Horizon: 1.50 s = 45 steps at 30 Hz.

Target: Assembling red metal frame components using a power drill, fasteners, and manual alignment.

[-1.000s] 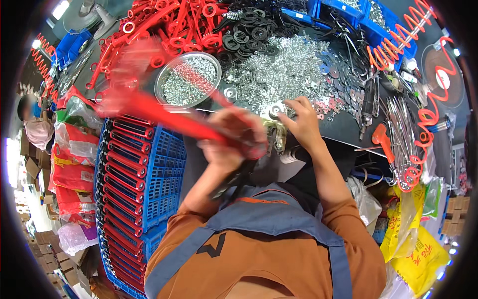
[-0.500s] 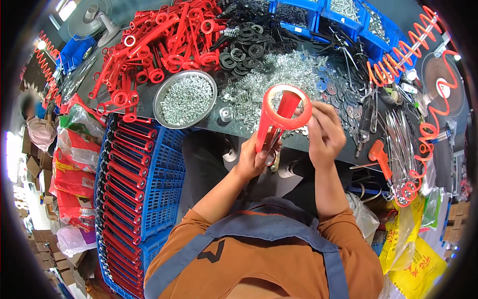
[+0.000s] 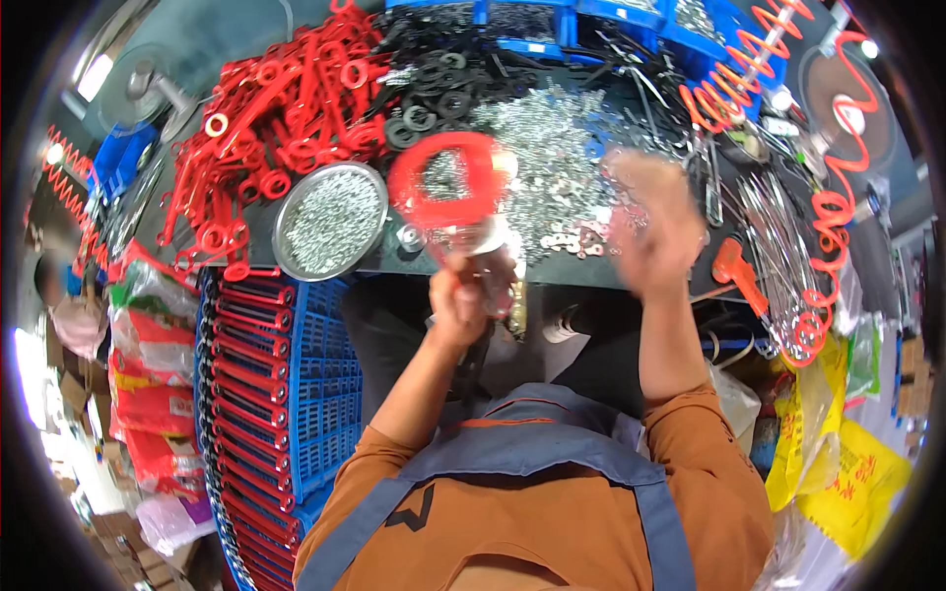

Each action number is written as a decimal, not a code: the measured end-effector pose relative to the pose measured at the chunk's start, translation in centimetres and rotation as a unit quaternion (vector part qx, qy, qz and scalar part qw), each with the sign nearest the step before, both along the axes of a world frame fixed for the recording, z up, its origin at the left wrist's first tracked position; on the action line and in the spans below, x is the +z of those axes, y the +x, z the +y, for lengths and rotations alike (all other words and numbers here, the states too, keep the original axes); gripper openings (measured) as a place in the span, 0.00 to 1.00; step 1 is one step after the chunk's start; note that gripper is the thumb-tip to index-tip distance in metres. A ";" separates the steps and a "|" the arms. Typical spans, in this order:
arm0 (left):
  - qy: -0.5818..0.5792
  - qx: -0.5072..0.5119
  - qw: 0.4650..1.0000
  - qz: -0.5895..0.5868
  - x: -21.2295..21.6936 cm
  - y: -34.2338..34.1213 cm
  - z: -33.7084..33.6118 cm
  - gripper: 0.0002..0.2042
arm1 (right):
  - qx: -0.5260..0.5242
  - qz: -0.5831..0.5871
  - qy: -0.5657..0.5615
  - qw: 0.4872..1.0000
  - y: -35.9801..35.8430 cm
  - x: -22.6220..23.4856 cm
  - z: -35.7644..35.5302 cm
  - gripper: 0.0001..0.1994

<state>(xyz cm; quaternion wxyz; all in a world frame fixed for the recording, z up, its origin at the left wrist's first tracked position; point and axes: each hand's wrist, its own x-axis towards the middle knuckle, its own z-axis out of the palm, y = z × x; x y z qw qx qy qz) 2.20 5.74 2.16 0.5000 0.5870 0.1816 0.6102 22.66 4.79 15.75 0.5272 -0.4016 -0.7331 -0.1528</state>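
Observation:
My left hand [image 3: 459, 309] is closed around the lower part of a red ring-ended handle [image 3: 404, 189], held upright above the table's near edge. Its wide ring faces up, blurred by motion. My right hand [image 3: 655, 225] is apart from it, at the right over the table edge near small metal washers [image 3: 583, 238]. Motion smears those fingers, so whether they hold anything cannot be made out. Beyond both hands spreads a heap of small clear-silver parts [image 3: 537, 133]. Left of the held piece stands a round metal bowl [image 3: 280, 246] full of small metal parts.
A pile of red handles [image 3: 296, 108] covers the back left, beside black rings [image 3: 424, 118]. Blue bins [image 3: 581, 30] line the back. At right lie an orange-handled tool [image 3: 741, 276], thin metal rods [image 3: 774, 246] and a coiled orange hose [image 3: 833, 212]. Blue crates [image 3: 325, 394] stand lower left.
My left hand has shifted left and tipped the red handle. My right hand has moved away from the ring to the right. The whole view has shifted slightly.

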 end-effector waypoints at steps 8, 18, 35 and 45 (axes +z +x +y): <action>0.006 -0.024 0.996 0.089 -0.7 0.4 0.7 0.37 | -0.500 0.055 -0.419 0.756 20.2 -12.3 3.1 0.31; -0.088 0.019 0.995 0.050 -0.1 0.9 0.1 0.08 | 0.088 0.460 -0.114 0.876 12.4 -8.1 1.0 0.17; -0.058 0.014 0.994 0.092 0.5 0.8 0.5 0.09 | -0.032 0.317 -0.127 0.939 13.7 -13.4 3.2 0.14; -0.074 -0.006 0.994 0.084 0.5 0.8 0.4 0.09 | 0.010 0.366 -0.066 0.928 12.8 -11.3 2.8 0.10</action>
